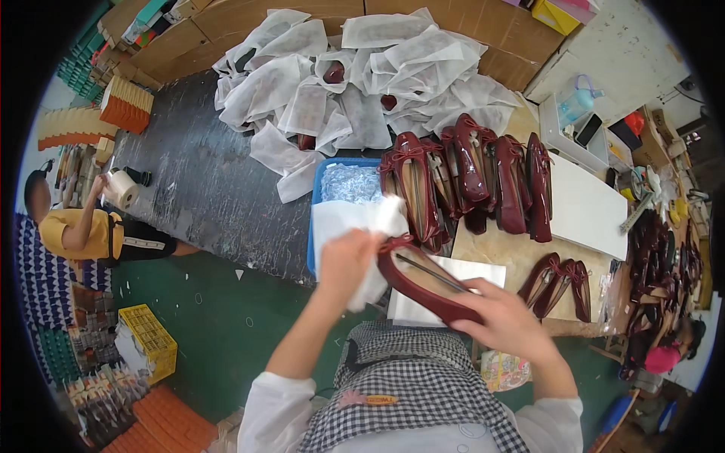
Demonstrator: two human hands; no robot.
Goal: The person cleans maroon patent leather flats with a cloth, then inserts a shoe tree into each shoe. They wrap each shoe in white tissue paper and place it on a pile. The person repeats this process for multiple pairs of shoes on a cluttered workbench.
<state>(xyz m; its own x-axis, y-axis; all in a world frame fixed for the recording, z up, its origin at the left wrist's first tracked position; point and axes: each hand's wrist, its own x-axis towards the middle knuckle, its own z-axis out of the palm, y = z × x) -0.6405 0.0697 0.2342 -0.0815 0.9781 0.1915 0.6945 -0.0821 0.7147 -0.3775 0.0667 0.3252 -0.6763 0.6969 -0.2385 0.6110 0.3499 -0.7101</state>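
My right hand (504, 317) grips a dark red patent ballet flat (417, 293) by its heel, thumb along the opening. The shoe is tilted, toe up and to the left, with a thin dark rod inside. My left hand (349, 260), blurred by motion, is closed on a thin white bag (368, 291) at the toe; its fingertips are partly hidden. Behind my left hand stands a blue basket (311, 234) holding crumpled clear plastic (351, 183). White sheets (483, 273) lie beneath the shoe on the table edge.
Several dark red flats (472, 170) stand beyond my hands, and a few more (555, 283) lie to the right. White-bagged shoes (370, 72) are heaped at the back. A white box (570, 128) holds a bottle and phone. A person in yellow (75, 230) stands at left.
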